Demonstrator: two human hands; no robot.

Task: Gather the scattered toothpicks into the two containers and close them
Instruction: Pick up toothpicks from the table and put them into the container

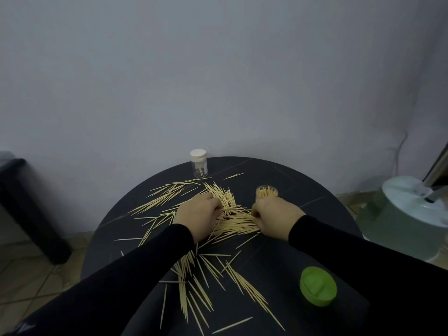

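Both your hands pinch at the toothpick heap [236,220] between them: left hand [196,213] on its left end, right hand [276,215] on its right. The sticks lie crosswise. The open jar [267,191] stands just beyond your right hand, the nearer one.

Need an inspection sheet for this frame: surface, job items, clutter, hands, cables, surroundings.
Surface: round dark table.
Job items: toothpicks scattered; open jar nearly full; capped jar nearly empty, at far edge; green lid lying loose at near right.
Clutter: nothing seen.
Hands: left hand and right hand both gathering toothpicks mid-table.
Cables: one cord down the wall at right.
Surroundings: grey wall, tiled floor, white appliance at right.
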